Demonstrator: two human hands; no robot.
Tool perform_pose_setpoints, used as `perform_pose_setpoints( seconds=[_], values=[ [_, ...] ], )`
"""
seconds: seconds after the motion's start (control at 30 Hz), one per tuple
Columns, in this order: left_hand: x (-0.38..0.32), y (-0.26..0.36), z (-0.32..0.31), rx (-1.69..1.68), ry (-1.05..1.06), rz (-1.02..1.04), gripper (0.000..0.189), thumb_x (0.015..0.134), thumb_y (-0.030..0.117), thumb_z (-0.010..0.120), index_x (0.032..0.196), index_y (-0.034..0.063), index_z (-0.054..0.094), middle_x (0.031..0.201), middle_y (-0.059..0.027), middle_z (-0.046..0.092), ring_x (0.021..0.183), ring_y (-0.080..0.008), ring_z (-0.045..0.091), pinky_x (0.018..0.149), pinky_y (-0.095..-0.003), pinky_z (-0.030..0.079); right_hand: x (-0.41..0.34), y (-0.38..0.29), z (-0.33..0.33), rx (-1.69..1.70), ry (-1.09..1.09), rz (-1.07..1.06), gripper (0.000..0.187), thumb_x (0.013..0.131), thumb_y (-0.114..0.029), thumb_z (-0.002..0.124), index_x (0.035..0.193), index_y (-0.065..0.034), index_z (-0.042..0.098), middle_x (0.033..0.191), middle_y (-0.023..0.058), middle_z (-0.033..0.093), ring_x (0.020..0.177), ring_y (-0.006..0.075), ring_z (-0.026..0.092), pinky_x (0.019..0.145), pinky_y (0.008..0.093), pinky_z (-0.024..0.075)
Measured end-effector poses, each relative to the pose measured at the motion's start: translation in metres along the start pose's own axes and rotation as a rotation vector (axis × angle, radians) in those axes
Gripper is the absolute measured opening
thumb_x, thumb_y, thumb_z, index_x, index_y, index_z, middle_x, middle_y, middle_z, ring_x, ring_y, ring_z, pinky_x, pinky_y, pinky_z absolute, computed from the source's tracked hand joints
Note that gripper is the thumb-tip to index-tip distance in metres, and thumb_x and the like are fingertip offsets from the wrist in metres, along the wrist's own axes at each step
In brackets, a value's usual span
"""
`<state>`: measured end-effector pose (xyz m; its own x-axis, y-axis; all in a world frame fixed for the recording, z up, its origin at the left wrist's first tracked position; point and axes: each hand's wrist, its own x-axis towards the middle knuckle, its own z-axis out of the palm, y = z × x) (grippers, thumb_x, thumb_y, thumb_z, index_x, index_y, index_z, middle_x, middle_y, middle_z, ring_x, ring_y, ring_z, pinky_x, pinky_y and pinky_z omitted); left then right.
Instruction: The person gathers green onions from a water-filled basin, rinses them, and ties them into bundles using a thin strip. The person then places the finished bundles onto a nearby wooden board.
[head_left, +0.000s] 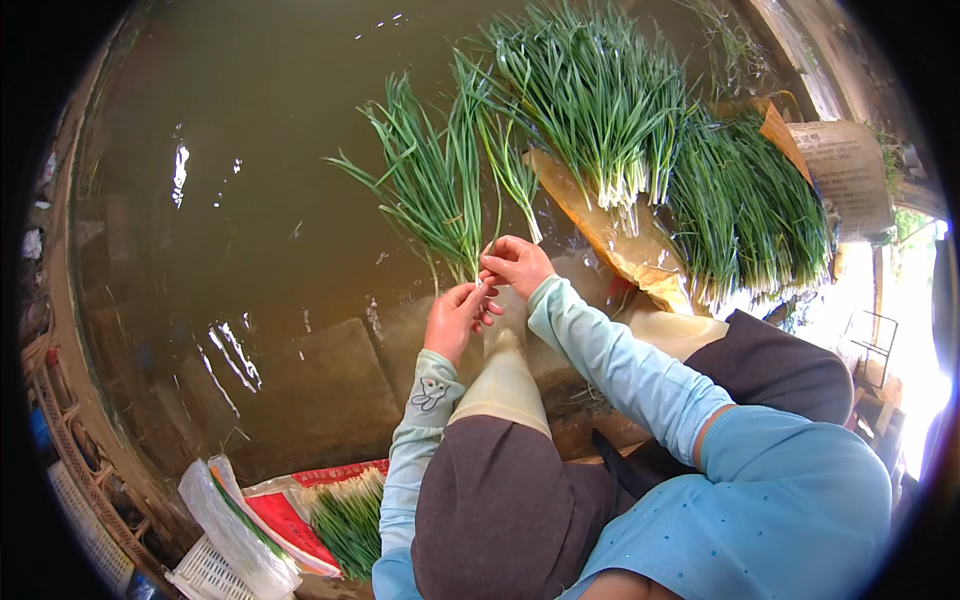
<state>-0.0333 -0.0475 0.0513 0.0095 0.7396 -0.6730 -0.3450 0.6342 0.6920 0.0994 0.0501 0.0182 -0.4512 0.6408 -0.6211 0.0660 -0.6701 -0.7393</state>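
Over the muddy water, my left hand (452, 321) grips the pale lower end of some green onions (442, 187), whose leaves fan out away from me. The thumb and fingertips of my right hand (519, 262) pinch at the same stalks, just beside the left fingertips. The exact leaf between them is partly hidden by the fingers. A few looser green onions (517, 172) with a white base lie just beyond my right hand. Farther right, a large pile of green onions (600, 97) rests partly on a wet tan sheet (600, 225), white ends towards me.
A second dense pile of green onions (750, 202) lies at right, near a printed sack (847, 176). At lower left are bundled green onions (349, 517) on a red-and-white bag (289, 517), clear plastic (236, 525) and a white basket (210, 574). A ledge (71, 247) borders the water.
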Motion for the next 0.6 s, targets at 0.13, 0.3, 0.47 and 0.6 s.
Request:
perform_pose_setpoints(
  seconds=[0.13, 0.3, 0.47, 0.6],
  values=[
    [0.008, -0.001, -0.003, -0.054, -0.012, 0.003, 0.026, 0.098, 0.025, 0.049, 0.091, 0.0039, 0.062, 0.072, 0.0004, 0.063, 0.058, -0.0037, 0.051, 0.052, -0.0182, 0.038, -0.009, -0.012, -0.008, -0.405, -0.026, -0.154, 0.017, 0.085, -0.017, 0.066, 0.087, -0.0010, 0.060, 0.072, 0.0050, 0.061, 0.061, 0.0105, 0.056, 0.056, 0.0257, 0.0470],
    [0.011, -0.012, -0.005, -0.099, -0.036, 0.026, 0.026, 0.098, 0.026, 0.050, 0.089, 0.0048, 0.062, 0.073, -0.0014, 0.063, 0.059, -0.0055, 0.054, 0.053, -0.0190, 0.041, -0.025, -0.003, -0.019, -0.478, -0.209, -0.107, 0.019, 0.087, -0.019, 0.063, 0.095, -0.0018, 0.062, 0.076, 0.0011, 0.060, 0.066, 0.0068, 0.053, 0.059, 0.0241, 0.0453],
    [0.014, -0.012, -0.013, -0.037, 0.060, 0.009, 0.023, 0.098, 0.026, 0.050, 0.094, 0.0051, 0.059, 0.077, -0.0040, 0.065, 0.063, -0.0094, 0.059, 0.058, -0.0214, 0.046, -0.053, 0.011, -0.047, -0.846, 0.021, -0.393, 0.022, 0.087, -0.024, 0.063, 0.095, -0.0045, 0.063, 0.077, 0.0107, 0.062, 0.067, 0.0210, 0.058, 0.064, 0.0328, 0.0477],
    [0.015, -0.015, -0.014, -0.035, 0.013, 0.005, 0.021, 0.098, 0.025, 0.049, 0.096, 0.0050, 0.057, 0.081, -0.0061, 0.066, 0.065, -0.0108, 0.061, 0.059, -0.0224, 0.046, -0.072, -0.003, -0.067, -1.576, -0.163, 0.081, 0.033, 0.087, -0.037, 0.060, 0.101, -0.0072, 0.065, 0.091, 0.0184, 0.065, 0.084, 0.0338, 0.063, 0.075, 0.0427, 0.0494]
  ],
)
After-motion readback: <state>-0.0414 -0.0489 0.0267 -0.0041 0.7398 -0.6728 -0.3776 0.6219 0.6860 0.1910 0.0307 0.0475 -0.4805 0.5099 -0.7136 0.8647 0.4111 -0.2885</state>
